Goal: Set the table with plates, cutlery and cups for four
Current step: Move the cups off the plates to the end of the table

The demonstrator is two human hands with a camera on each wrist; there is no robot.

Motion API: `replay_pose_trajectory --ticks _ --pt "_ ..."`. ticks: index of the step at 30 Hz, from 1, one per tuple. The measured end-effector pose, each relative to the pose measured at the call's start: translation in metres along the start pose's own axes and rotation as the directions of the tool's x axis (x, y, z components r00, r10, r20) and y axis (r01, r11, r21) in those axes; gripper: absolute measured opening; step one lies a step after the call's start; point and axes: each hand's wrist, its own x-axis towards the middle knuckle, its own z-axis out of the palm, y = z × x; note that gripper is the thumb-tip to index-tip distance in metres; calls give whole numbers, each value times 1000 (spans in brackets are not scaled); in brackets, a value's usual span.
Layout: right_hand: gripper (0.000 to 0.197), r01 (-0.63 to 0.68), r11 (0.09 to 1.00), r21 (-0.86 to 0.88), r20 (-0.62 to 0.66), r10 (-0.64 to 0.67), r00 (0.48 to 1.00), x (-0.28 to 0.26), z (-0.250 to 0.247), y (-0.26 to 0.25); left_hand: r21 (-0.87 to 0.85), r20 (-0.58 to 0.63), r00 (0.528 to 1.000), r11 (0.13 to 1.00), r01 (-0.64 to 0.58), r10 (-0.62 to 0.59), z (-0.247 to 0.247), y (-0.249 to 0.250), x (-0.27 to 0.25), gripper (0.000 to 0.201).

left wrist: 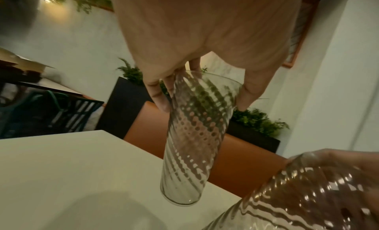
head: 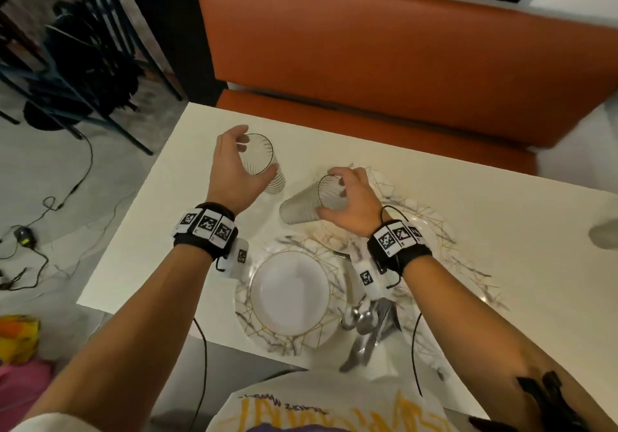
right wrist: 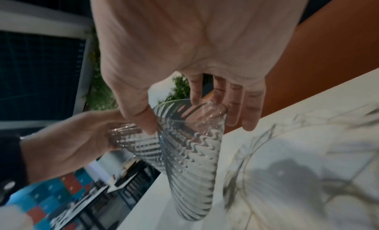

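Note:
Two clear ribbed glasses are in my hands over the white table. My left hand grips the rim of one glass from above; it is slightly tilted with its base at the table surface. My right hand grips the rim of the second glass, which leans left beside a marble-patterned plate. Nearer me sits another marble plate with a small white plate on it. A pile of cutlery lies just right of it.
An orange bench runs along the table's far side. A further glass stands blurred at the right edge. Dark chairs and cables occupy the floor to the left. The table's left edge is close to my left hand.

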Motion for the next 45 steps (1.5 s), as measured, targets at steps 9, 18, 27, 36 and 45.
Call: replay_pose_trajectory --ticks 9,18,27,36,45 --pt "80 -140 985 103 -300 165 940 -86 -133 95 -75 235 957 985 -155 168 136 133 -18 87" --pt "86 -307 943 131 -454 332 827 -211 -272 244 -103 476 853 977 -185 212 333 279 -96 100" --pt "102 -544 825 151 -501 539 677 -294 -358 379 -72 628 764 988 -135 150 487 369 -173 108" --pt "100 -574 790 217 -503 594 628 -306 -392 450 -24 669 735 992 -126 110 560 410 -208 102" --pt "100 -584 783 215 -544 593 595 -299 -416 479 -46 589 798 991 -127 129 594 417 -231 105"
